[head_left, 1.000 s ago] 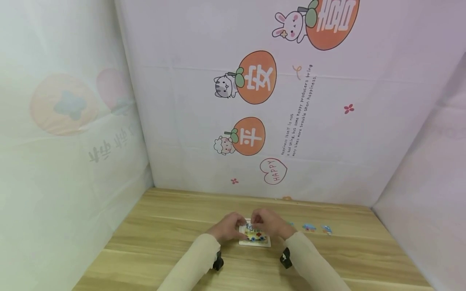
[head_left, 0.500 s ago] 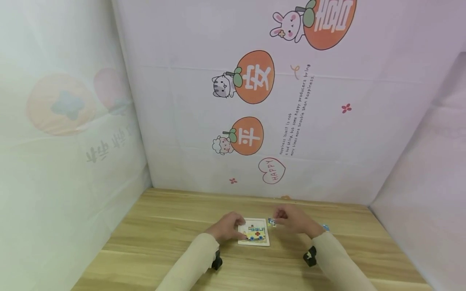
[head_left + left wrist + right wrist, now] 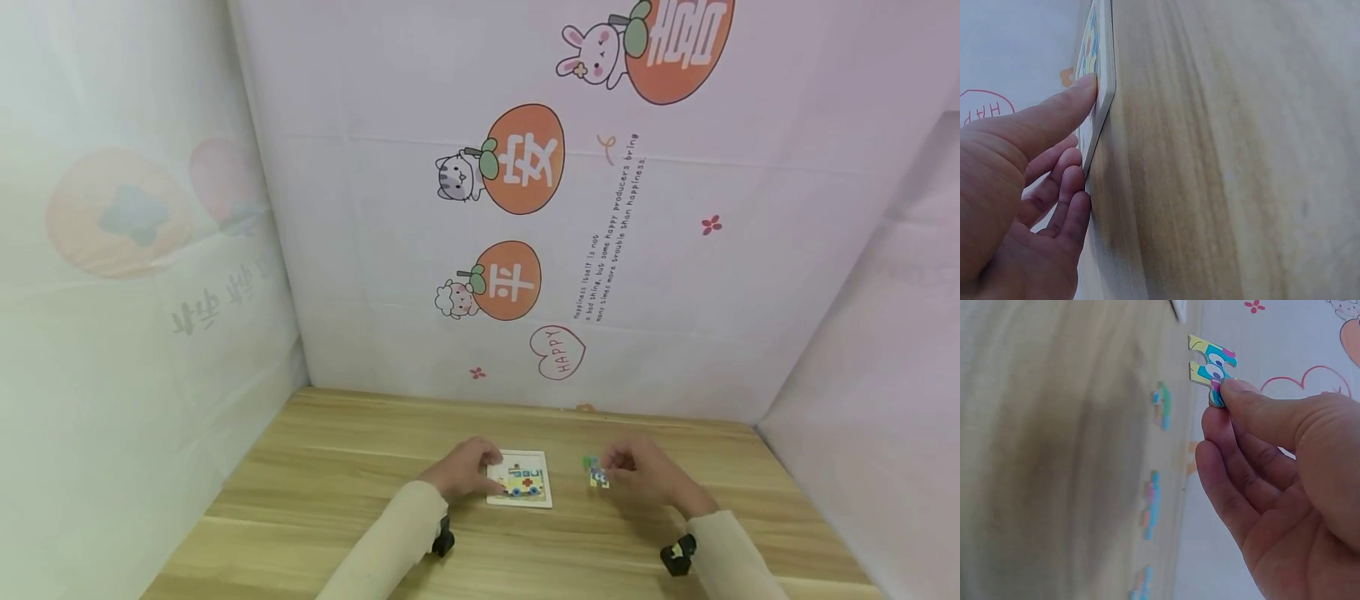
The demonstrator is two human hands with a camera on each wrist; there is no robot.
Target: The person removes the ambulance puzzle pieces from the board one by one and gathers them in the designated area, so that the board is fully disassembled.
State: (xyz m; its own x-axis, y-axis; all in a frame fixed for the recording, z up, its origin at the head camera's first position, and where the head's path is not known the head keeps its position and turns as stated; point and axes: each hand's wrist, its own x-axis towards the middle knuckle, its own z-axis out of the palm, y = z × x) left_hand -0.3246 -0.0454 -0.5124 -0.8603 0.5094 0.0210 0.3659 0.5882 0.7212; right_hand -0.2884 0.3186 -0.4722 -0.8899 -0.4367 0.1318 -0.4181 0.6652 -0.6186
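Note:
At the middle of the table lies a square white puzzle tray (image 3: 533,459), partly filled with pieces showing a yellow vehicle with a red cross and blue wheels. My left hand (image 3: 459,470) holds the tray's left side; in the left wrist view the thumb (image 3: 1079,100) lies on top and the curled fingers sit at its edge. To the right of the tray, my right hand (image 3: 651,477) pinches a puzzle piece (image 3: 1214,361) by one corner between thumb and fingers. Yellow and blue, this piece carries two cartoon eyes and is raised above the table.
Several loose puzzle pieces lie in a row in the right wrist view: a green and blue one (image 3: 1164,406), a blue and pink one (image 3: 1152,505) and another blue one (image 3: 1142,584). Printed cloth walls (image 3: 420,350) enclose the wooden table (image 3: 360,467) behind and at both sides.
My right hand has moved from over the tray to the right, carrying the eyed puzzle piece away from it. That part of the tray now shows bare. The left hand has stayed at the tray.

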